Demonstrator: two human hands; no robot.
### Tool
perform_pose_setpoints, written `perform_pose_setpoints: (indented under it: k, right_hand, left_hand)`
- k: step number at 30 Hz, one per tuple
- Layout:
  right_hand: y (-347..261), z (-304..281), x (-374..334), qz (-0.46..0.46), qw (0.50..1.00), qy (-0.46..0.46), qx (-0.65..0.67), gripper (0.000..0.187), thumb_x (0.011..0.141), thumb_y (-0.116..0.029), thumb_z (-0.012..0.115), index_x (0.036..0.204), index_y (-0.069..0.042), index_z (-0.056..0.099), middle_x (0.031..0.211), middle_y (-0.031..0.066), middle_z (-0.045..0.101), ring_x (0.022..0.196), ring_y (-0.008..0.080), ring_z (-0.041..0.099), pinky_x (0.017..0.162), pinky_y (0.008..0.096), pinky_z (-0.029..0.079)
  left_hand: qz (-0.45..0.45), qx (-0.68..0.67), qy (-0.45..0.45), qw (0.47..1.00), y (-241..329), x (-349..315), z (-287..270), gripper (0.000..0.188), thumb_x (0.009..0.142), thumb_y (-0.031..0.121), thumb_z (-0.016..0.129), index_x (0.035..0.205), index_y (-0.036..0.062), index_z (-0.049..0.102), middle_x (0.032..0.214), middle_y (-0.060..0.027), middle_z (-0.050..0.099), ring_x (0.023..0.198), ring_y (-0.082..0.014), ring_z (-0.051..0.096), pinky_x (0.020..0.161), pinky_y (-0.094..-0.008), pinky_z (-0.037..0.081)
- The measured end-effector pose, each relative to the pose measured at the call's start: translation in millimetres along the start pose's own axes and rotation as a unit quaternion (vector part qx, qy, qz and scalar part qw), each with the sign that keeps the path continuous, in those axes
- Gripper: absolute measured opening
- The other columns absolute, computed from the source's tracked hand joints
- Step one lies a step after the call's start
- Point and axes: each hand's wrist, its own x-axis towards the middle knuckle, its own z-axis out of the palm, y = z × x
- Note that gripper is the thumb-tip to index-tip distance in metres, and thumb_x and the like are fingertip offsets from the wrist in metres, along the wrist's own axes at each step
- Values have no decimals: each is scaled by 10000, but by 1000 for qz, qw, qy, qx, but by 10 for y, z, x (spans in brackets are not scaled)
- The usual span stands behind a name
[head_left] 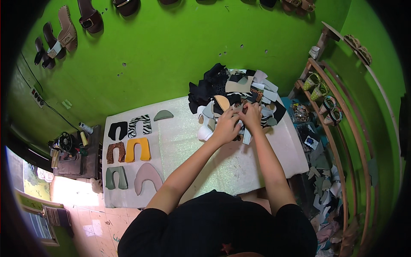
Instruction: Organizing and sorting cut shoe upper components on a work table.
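Your left hand (226, 126) and right hand (252, 115) are close together, fingers bent into the pile of cut pieces (269, 95) at the far right part of the pale table (180, 139). You hide what lies under your fingertips, so I cannot tell whether either hand is pinching a piece. A tan half-moon piece (221, 103) lies just beyond your left hand; black pieces (204, 91) gather at the pile's left side. Well apart, on the table's left, you have a zebra-striped arch (140, 126), a yellow arch (137, 150), a green arch (116, 177) and a pink arch (148, 174) laid out separately.
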Motion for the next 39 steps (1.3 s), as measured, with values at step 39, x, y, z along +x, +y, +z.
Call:
perform_pose_setpoints:
  k: [39]
  right_hand:
    - [79,-1247,811,-64,811,123,568,84,808,-90,572,760,-35,531,687,-40,535,601,16,467,519,168,359]
  left_hand:
    - [-152,66,-39,985,-414,225,-55,332,707,287,616,976,92,596,1154,-267,426,1112,-413,361,944,-428,299]
